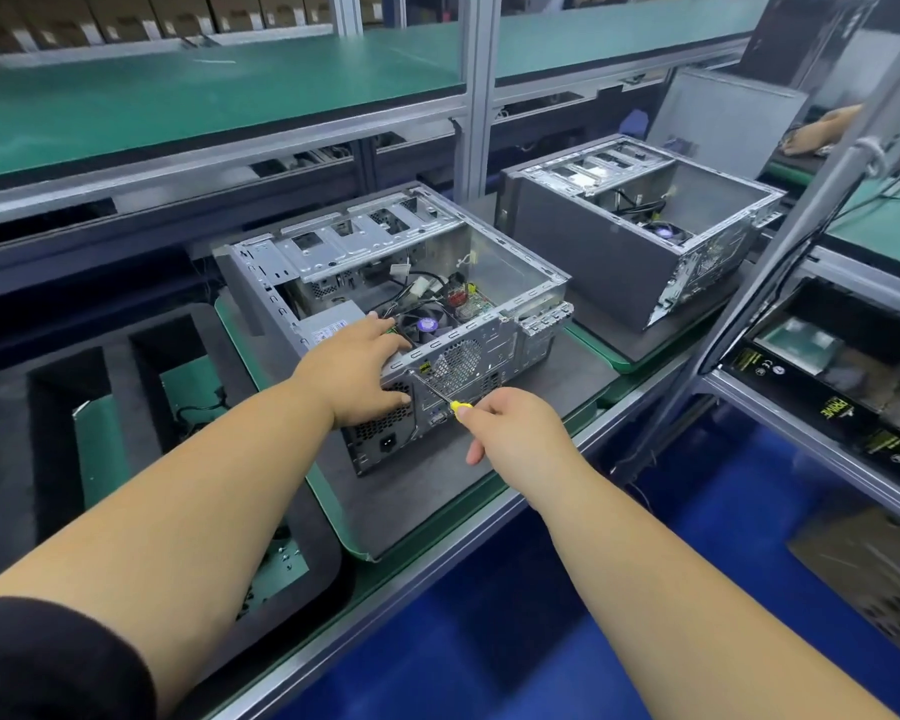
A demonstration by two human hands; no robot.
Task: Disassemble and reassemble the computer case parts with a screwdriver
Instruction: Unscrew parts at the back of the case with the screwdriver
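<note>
Two cases on green bench

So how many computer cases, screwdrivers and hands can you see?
Cases: 2, near and far
Screwdrivers: 1
Hands: 2, left and right
Total: 5

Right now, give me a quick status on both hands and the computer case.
Left hand braces open computer case at rear top edge. Right hand grips yellow screwdriver, tip at rear panel. Nothing blocking.
</note>
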